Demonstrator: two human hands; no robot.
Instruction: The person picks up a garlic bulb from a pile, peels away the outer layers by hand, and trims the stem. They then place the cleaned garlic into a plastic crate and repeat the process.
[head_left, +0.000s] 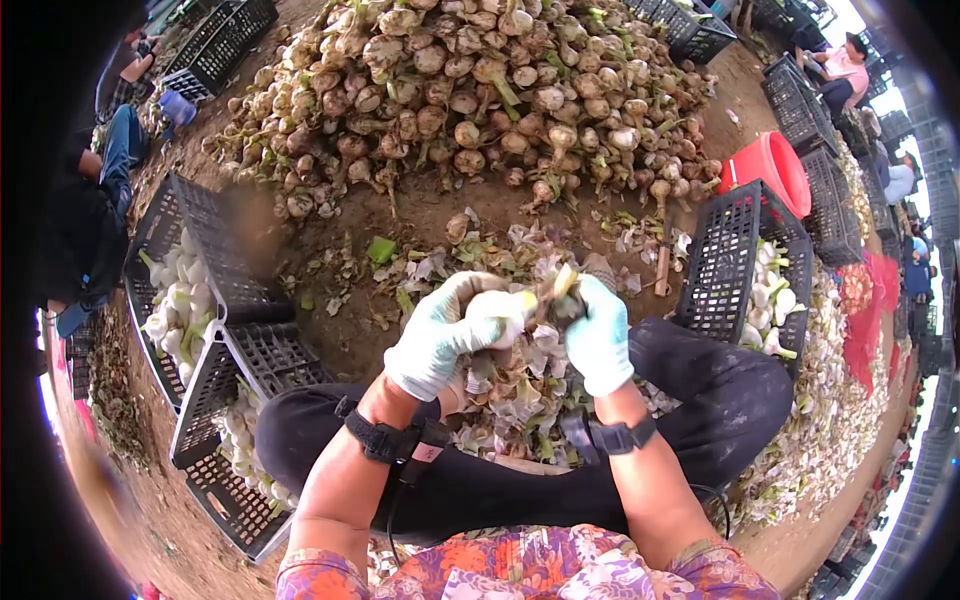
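Note:
My left hand [445, 340], in a pale, soiled work glove, is closed around a peeled white garlic bulb [497, 310] with a yellow-green stem end pointing right. Just to its right, my right hand [597, 335], gloved the same way, is closed on brown garlic peel [556, 297]; its fingertips are partly hidden by it. Both hands are above a heap of loose garlic skins [520, 400] between my crossed legs. Beyond them rises a large pile of unpeeled garlic bulbs [450, 90] on the dirt floor.
Black crates [255, 345] with white garlic stand at my left, and another crate [722, 255] stands by my right knee. Behind that is a red bucket [770, 170]. A wooden-handled tool [663, 268] lies near the pile. Other people [845, 75] sit at both sides.

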